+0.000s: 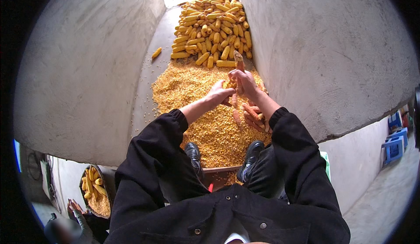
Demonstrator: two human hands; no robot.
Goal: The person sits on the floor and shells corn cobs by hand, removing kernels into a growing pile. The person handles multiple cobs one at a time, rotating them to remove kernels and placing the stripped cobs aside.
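My right hand (245, 80) grips a reddish bare corncob (239, 63) that stands roughly upright in the view. Close to its left, my left hand (219, 93) is curled around a yellow ear of corn (228, 84), mostly hidden between the two hands. Below them spreads a thick layer of loose corn kernels (206, 126). Several stripped cobs (252, 114) lie on the kernels under my right forearm. Beyond my hands rises a large heap of unshelled ears (213, 30).
Concrete walls (98, 63) (315, 53) flank the kernels. One ear (156, 53) lies apart on the floor at left. A board (221, 169) edges the kernels between my shoes. At lower left, another person's hands (74, 205) are near a basket (82, 181) of corn. Blue stools (393, 149) stand far right.
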